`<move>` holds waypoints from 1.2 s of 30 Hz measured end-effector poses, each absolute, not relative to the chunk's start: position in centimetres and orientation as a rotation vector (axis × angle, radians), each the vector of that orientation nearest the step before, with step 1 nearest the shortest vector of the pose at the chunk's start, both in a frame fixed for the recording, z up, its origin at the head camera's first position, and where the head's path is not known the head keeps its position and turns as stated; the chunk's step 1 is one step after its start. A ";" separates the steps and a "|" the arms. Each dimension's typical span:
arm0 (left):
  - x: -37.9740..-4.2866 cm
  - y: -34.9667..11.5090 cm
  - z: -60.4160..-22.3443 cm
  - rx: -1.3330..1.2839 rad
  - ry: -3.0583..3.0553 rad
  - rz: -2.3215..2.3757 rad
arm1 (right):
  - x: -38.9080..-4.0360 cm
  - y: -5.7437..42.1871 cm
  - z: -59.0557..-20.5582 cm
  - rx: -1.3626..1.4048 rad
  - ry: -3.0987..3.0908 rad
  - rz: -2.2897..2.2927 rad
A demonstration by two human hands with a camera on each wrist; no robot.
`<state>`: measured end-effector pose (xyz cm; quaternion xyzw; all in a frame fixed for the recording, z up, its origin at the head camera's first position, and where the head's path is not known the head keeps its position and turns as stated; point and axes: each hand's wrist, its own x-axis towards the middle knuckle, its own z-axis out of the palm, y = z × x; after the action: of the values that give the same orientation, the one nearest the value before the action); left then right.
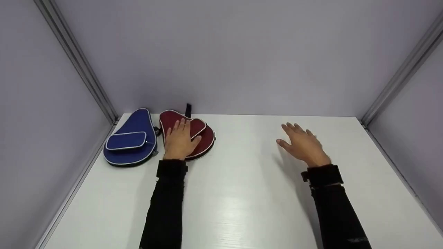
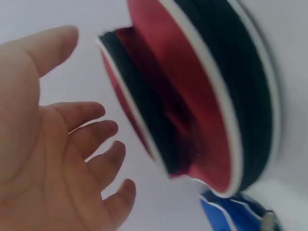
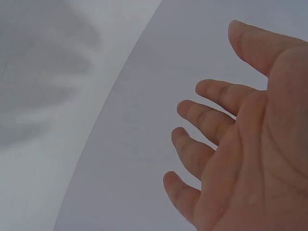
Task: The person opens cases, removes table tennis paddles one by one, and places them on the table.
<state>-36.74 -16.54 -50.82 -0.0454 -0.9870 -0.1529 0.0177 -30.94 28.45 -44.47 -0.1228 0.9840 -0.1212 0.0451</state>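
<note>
Two table tennis bat cases lie at the back left of the table. The red case (image 1: 206,140), with white piping and a front pocket, is partly covered in the head view by my left hand (image 1: 179,141). In the left wrist view that hand (image 2: 62,144) hangs apart from the red case (image 2: 211,110), thumb and fingers spread. To its left lies the blue case (image 1: 129,140), pocket side up; a corner of the blue case (image 2: 224,211) shows in the left wrist view. Over the right half of the table hovers my right hand (image 1: 304,145), fingers spread, holding nothing.
The white table (image 1: 235,193) is bounded by a pale back wall (image 1: 242,58) and side walls with grey metal corner posts (image 1: 79,62). A black strap (image 1: 188,110) sticks up behind the red case. The right hand's shadow (image 3: 48,72) falls on the tabletop.
</note>
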 end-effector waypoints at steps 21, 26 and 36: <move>-41.4 -16.0 -57.7 -0.262 -2.966 -0.433 | -31.9 26.7 -45.8 -0.467 3.025 -0.517; -41.3 -14.7 -57.6 -0.339 -2.951 -0.429 | -32.0 26.2 -46.2 -0.491 3.032 -0.511; -39.7 -12.3 -55.9 -0.412 -2.954 -0.506 | -32.3 24.8 -46.9 -0.548 3.049 -0.478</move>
<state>-39.68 -12.30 -55.89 -0.1360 -0.9748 -0.1668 0.0580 -32.27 24.82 -46.86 -0.1748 0.9727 -0.1526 0.0036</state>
